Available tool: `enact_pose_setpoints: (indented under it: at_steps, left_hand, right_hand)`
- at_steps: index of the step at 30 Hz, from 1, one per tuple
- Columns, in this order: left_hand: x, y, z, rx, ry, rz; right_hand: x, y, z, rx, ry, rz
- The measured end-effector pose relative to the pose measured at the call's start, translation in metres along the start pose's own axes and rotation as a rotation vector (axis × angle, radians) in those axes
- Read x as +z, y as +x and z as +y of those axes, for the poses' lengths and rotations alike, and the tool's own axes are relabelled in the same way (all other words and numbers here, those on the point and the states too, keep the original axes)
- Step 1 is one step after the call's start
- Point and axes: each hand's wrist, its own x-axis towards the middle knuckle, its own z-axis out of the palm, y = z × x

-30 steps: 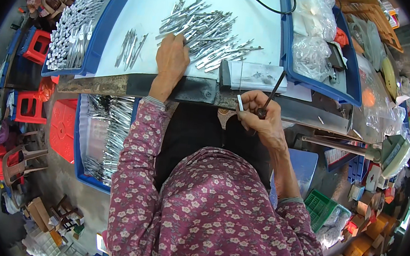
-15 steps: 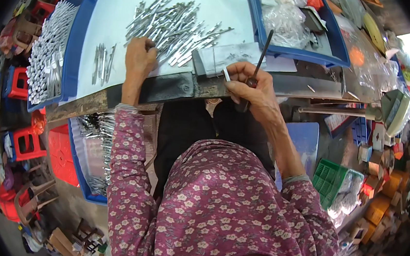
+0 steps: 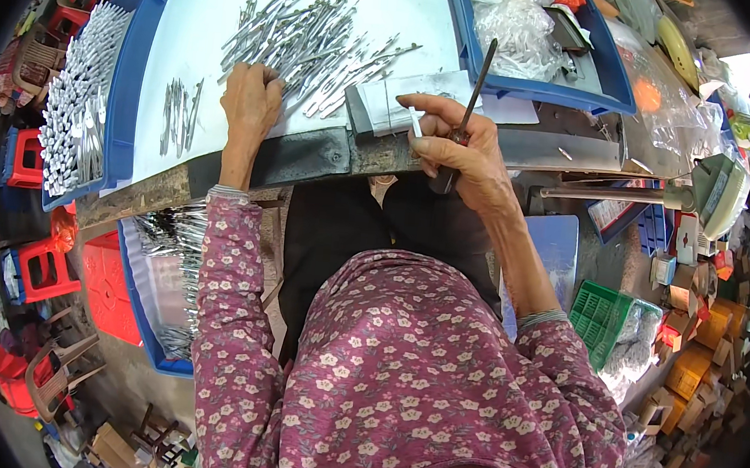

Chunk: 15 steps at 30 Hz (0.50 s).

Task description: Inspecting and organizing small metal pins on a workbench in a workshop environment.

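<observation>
On the white-covered bench top [image 3: 205, 32] lies a loose pile of thin silvery metal pieces [image 3: 299, 36]. My left hand [image 3: 251, 103] rests at the pile's near left edge with its fingers curled down; the fingertips are hidden, so what they grip cannot be made out. My right hand [image 3: 464, 148] is over the bench's front edge, closed around the dark handle of a screwdriver-like tool [image 3: 478, 91], its long shaft pointing up. A small white strip [image 3: 415, 122] sticks up at the thumb of that hand, and the index finger is stretched out to the left.
Several metal pieces [image 3: 180, 116] lie apart beside a blue tray [image 3: 125, 78] packed with pale rods. Another blue tray [image 3: 574, 100] holds plastic bags at the right. A flat block with white paper [image 3: 395, 102] sits near the right hand. A lamp [image 3: 717, 197] juts out at the right edge.
The right index finger has straightened out to the left, away from the white strip. My left hand stays at the pile. The whole view has shifted slightly.
</observation>
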Motion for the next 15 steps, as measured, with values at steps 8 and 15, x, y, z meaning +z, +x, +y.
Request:
enact_pose_setpoints:
  at_steps: [8,15]
  left_hand:
    - [-0.018,-0.01,0.009,0.089,-0.054,0.212]
    - [-0.049,-0.046,0.055,0.032,-0.476,0.231]
  right_hand:
    - [-0.007,-0.002,0.003,0.005,0.119,0.061]
    - [-0.016,0.001,-0.003,-0.058,0.098,0.136]
